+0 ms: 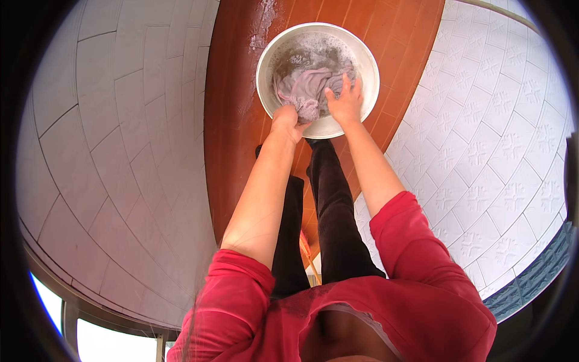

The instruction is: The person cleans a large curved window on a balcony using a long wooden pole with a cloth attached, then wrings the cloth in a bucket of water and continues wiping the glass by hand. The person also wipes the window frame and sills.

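A round pale metal basin (pixel 372 86) stands on the floor in front of my feet, with sudsy, murky water in it. A mauve cloth (pixel 312 86) with a lacy part lies bunched in the water. My left hand (pixel 288 120) is at the basin's near left rim and grips the lacy end of the cloth; its fingertips are partly hidden under the fabric. My right hand (pixel 346 100) is over the right side of the basin, fingers spread, with its fingertips at the cloth's right edge.
Wet streaks and suds (pixel 264 22) mark the reddish-brown floor (pixel 398 54) left of the basin. A pale tiled wall (pixel 90 113) rises on the left and an embossed white one (pixel 493 135) on the right. My dark-trousered legs (pixel 334 217) stand close behind the basin; an orange object (pixel 306 246) shows between them.
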Motion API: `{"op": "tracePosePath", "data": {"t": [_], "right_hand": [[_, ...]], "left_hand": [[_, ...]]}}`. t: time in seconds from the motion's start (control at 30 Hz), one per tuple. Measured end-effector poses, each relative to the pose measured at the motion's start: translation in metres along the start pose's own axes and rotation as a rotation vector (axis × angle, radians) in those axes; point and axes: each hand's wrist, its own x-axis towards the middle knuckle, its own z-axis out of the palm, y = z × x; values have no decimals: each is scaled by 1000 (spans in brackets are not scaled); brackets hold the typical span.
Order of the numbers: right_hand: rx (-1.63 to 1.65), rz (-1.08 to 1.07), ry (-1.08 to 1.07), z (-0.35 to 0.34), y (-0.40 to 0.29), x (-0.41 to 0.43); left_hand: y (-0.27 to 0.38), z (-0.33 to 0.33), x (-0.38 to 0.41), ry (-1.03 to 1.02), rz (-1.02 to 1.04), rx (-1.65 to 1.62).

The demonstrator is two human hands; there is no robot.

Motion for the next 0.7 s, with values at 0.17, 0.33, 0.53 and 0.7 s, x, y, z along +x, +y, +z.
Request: {"op": "tracePosePath", "data": {"t": [0.17, 0.33, 0.53, 0.7], "right_hand": [[1293, 471, -489, -10, 12, -23], [1205, 422, -485, -84, -26, -60], [1136, 161, -385, -159, -64, -131], [777, -113, -308, -189, -70, -165]], "left_hand": [[-12, -7, -90, -272, 16, -113], [-19, -17, -149, -187, 97, -192], [-2, -22, -121, -404, -5, -207], [13, 14, -157, -598, -17, -190]]}}
